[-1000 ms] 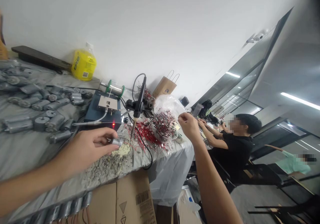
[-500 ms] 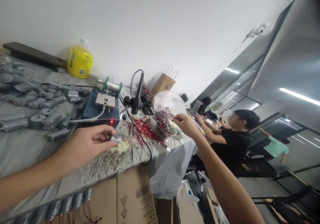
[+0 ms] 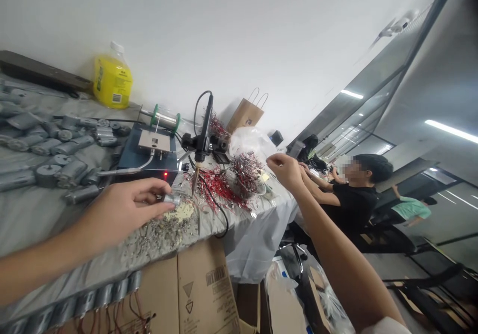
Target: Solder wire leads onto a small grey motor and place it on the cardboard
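- My left hand [image 3: 123,209] has its grip closed around a small silver motor [image 3: 172,199], pinched between thumb and fingertips; the motor's long axis runs roughly level, its free end pointing right toward the soldering iron tip [image 3: 193,184].
- The iron tip hangs just beside that free end, up and to the right of it; whether the two touch I cannot tell.
- My right hand [image 3: 286,169] is raised well apart to the right, fingers pinched shut; it seems to hold something thin, too small to make out. The left hand is much the nearer one to the iron.
- The soldering iron [image 3: 203,135] sits clamped in a black holder, tilted, handle up and tip down over the desk [image 3: 41,219].
- Below my left grip: a scatter of small metal scraps [image 3: 160,234] on the grey cover.
- Right of the iron: a tangle of red wire leads [image 3: 220,189] and a clear plastic bag [image 3: 250,147].
- Behind: a blue solder feeder [image 3: 149,155] with its red light on, a green solder spool [image 3: 164,119].
- Far left: many grey motors [image 3: 56,155] lying loose, and a yellow bottle [image 3: 112,77] at the wall.
- Beyond the desk end, another person in a black shirt [image 3: 354,199] works seated.
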The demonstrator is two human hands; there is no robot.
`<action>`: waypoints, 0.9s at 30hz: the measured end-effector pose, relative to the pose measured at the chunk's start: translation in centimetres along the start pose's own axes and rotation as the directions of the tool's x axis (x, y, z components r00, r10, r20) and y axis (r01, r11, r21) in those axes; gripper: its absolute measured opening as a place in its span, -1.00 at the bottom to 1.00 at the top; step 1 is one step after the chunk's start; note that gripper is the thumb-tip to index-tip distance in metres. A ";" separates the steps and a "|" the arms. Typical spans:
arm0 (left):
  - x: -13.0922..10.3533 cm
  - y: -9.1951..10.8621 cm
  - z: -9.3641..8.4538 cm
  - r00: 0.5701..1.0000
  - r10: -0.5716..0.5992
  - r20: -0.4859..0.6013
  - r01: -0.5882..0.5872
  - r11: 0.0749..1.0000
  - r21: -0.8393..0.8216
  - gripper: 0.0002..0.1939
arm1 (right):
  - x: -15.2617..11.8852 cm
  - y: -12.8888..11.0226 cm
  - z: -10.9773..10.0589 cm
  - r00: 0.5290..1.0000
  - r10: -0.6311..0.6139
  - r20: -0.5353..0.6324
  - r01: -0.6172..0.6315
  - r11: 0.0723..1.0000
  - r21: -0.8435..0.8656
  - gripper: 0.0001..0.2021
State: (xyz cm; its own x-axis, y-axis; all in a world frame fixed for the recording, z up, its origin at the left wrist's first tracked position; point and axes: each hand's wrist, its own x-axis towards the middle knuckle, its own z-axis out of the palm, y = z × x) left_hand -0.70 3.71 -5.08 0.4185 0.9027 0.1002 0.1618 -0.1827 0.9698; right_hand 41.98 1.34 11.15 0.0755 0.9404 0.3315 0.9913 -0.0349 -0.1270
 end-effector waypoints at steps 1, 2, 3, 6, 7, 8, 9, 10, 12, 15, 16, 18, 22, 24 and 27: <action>0.0 0.0 0.0 1.000 -0.018 0.015 0.018 1.000 -0.015 -0.42 | 0.0 -0.1 0.1 1.000 0.007 0.018 -0.007 1.000 0.004 -0.70; 0.0 0.0 0.0 0.999 -0.034 0.027 0.035 0.999 -0.028 -0.42 | 0.1 -0.1 0.2 0.999 0.012 0.052 -0.013 1.000 0.009 -0.70; 0.0 0.0 0.0 0.999 -0.040 0.030 0.041 0.999 -0.033 -0.41 | 0.2 -0.1 0.2 0.995 0.017 0.100 -0.019 1.000 0.018 -0.70; 0.0 0.0 -0.1 0.999 -0.043 0.026 0.044 0.998 -0.034 -0.39 | 0.7 0.3 -0.2 0.968 0.051 0.247 -0.065 0.997 0.050 -0.70; 0.0 -0.1 -0.1 0.999 -0.044 0.026 0.045 0.999 -0.030 -0.39 | 0.9 0.6 -0.4 0.959 0.072 0.276 -0.092 0.994 0.059 -0.69; 0.0 -0.1 -0.1 0.999 -0.045 0.027 0.046 0.999 -0.025 -0.38 | 1.1 1.0 -0.7 0.951 0.098 0.292 -0.122 0.990 0.065 -0.69; 0.0 -0.2 -0.1 0.999 -0.047 0.027 0.047 0.999 -0.022 -0.38 | 1.4 1.4 -0.9 0.947 0.126 0.297 -0.152 0.986 0.068 -0.69; 0.0 -0.2 -0.1 0.999 -0.047 0.025 0.047 0.999 -0.020 -0.38 | 1.7 1.9 -1.0 0.944 0.155 0.292 -0.182 0.981 0.068 -0.68; 0.0 -0.3 -0.2 0.998 -0.051 0.024 0.051 0.999 -0.011 -0.38 | 2.2 2.6 -0.9 0.937 0.220 0.270 -0.244 0.968 0.060 -0.67; 0.0 -0.2 -0.2 0.998 -0.054 0.019 0.054 0.999 0.009 -0.36 | 2.6 3.2 0.4 0.914 0.307 0.267 -0.332 0.942 0.053 -0.65; 0.1 -0.1 -0.2 0.998 -0.055 0.019 0.055 0.998 0.014 -0.36 | 2.7 3.3 1.0 0.905 0.329 0.270 -0.356 0.933 0.054 -0.64; 0.1 0.1 -0.2 0.998 -0.057 0.023 0.057 0.998 0.017 -0.35 | 2.8 3.0 2.1 0.893 0.359 0.271 -0.387 0.920 0.058 -0.64; 0.1 0.2 0.0 0.997 -0.067 0.029 0.067 0.998 -0.004 -0.37 | 2.8 2.0 2.6 0.916 0.350 0.197 -0.371 0.925 0.077 -0.66; 0.1 0.0 0.0 0.997 -0.066 0.033 0.067 0.997 -0.025 -0.38 | 2.8 1.4 2.1 0.937 0.318 0.141 -0.332 0.939 0.086 -0.65; 0.1 -0.2 -0.1 0.998 -0.052 0.037 0.053 0.998 -0.027 -0.38 | 2.8 0.7 1.0 0.960 0.263 0.092 -0.270 0.960 0.070 -0.66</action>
State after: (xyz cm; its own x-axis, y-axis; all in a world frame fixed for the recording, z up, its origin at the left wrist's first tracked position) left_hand -0.74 3.85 -5.27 0.4419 0.8961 0.0416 0.1591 -0.1239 0.9794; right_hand 42.75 4.29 11.03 0.3233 0.9250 0.1995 0.9242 -0.2634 -0.2764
